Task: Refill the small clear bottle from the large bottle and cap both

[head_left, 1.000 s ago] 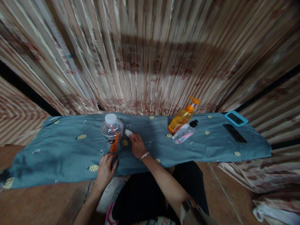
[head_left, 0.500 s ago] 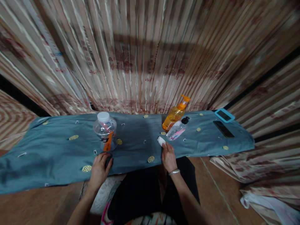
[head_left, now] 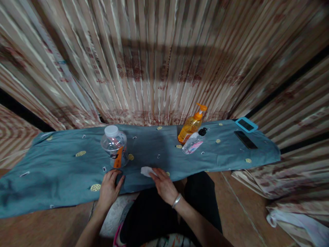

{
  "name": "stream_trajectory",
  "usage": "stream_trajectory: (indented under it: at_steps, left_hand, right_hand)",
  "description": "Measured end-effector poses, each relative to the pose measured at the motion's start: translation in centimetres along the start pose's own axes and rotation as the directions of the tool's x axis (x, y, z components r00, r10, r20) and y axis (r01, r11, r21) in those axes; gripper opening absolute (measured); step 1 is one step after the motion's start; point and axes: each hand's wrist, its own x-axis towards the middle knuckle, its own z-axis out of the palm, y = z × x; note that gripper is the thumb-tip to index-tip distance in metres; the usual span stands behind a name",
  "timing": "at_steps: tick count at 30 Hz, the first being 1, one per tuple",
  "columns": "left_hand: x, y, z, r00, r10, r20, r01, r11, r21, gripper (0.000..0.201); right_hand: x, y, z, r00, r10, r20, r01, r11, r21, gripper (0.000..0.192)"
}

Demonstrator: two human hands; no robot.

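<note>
My right hand, with a silver bracelet at the wrist, pinches a small white folded piece like tissue just above or on the blue-green cloth. My left hand rests on the cloth's near edge, thumb apart from the fingers, its fingertips just in front of a large clear plastic bottle. That bottle stands upright with a white cap and an orange label strip. Whether its base touches my fingers I cannot tell.
Right of centre stand an orange pump bottle and a clear bottle with a black pump. A black phone and a blue-framed device lie at the right end. A pleated curtain hangs behind.
My right hand has moved left and nearer to me with the white piece, away from the pump bottles. My left hand stays almost where it was.
</note>
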Motion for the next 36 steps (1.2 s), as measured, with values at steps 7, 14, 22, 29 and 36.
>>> stream_trajectory:
  at_steps: [7,14,22,29,36]
  left_hand:
    - [-0.1,-0.4,0.2,1.000,0.022,-0.004,-0.022,1.000,0.003,0.029]
    - [0.0,-0.2,0.0,0.999,0.054,-0.003,-0.054,0.998,0.010,0.029]
    - [-0.1,0.1,-0.2,0.999,0.041,0.002,-0.041,0.999,0.017,0.029]
    - [-0.1,0.5,-0.3,1.000,-0.005,0.011,0.005,1.000,-0.029,0.027]
    - [-1.8,4.1,-0.3,0.989,0.076,0.127,-0.073,0.997,-0.032,0.028]
  right_hand:
    - [3.4,9.6,-2.8,0.925,0.325,-0.197,-0.365,0.905,-0.217,0.042]
    - [11.7,12.8,-2.7,0.859,0.462,-0.222,-0.504,0.840,-0.202,0.038]
    - [18.7,6.5,0.9,0.927,0.365,-0.089,-0.374,0.916,-0.146,0.046]
    - [11.0,-2.1,2.1,0.994,0.081,0.068,-0.078,0.996,-0.046,0.047]
    - [1.5,-1.4,-0.4,0.986,-0.085,0.145,0.060,0.984,0.166,0.054]
